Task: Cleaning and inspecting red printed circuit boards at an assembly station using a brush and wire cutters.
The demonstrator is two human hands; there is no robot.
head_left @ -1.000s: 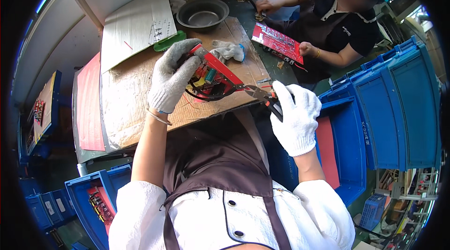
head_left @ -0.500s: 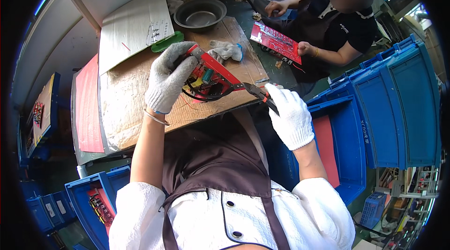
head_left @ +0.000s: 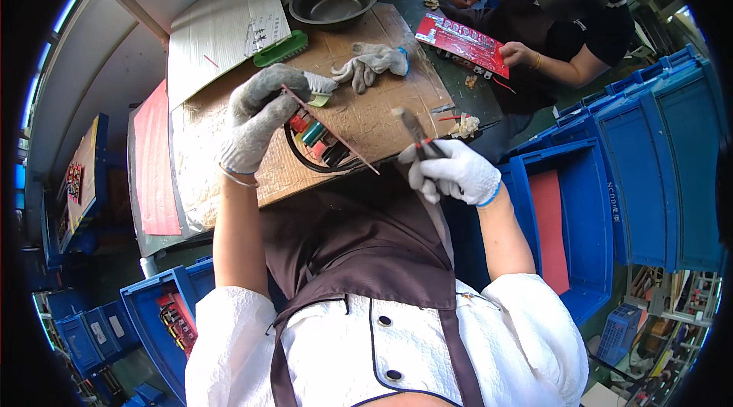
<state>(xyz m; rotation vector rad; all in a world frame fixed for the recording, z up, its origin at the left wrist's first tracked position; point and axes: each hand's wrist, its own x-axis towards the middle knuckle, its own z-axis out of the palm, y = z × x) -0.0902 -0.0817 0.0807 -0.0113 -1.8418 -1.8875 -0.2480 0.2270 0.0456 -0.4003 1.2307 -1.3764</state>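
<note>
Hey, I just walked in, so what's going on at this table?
Someone in gloves holds a red circuit board nearly edge-on in the left hand, above a cardboard sheet. The right hand grips pliers, which are clear of the board. Across the corner, a co-worker's hand holds another red board. A loose glove lies on the cardboard, with a metal bowl beyond it.

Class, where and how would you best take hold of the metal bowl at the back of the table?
Probably pinch the metal bowl by its rim, thumb inside, coming from the right: it sits upright, mouth open, and the white board is close on its left.
</note>
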